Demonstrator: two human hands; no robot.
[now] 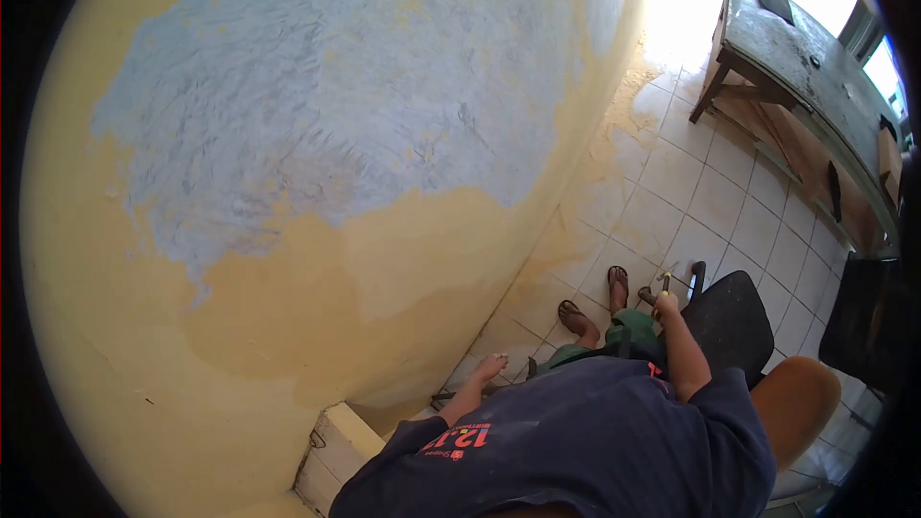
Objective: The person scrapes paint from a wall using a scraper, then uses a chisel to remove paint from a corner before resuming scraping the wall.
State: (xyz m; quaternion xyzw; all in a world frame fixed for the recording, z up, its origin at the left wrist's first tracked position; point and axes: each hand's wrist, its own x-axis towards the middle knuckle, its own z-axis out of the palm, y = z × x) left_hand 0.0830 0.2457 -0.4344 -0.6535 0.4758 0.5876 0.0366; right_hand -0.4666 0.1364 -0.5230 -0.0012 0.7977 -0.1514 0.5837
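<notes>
My right hand (664, 305) is closed around a slim hand tool (667, 281) with a yellow part, held low in front of my body near a black chair (724, 321). Its kind is too small to make out. My left hand (492, 366) hangs near the wall, fingers curled in, with a small whitish spot at the fingertips that I cannot identify. Beside me, the yellow wall (384, 240) carries a large rough bluish-grey patch (365, 86) with ragged edges. Neither hand touches the wall.
Pale dust and flakes (614, 149) lie on the tiled floor (686, 197) along the wall's foot. A long worn table (806, 53) stands at the right. Another dark chair (859, 317) is at the far right, and a box-like ledge (336, 451) juts out at lower left.
</notes>
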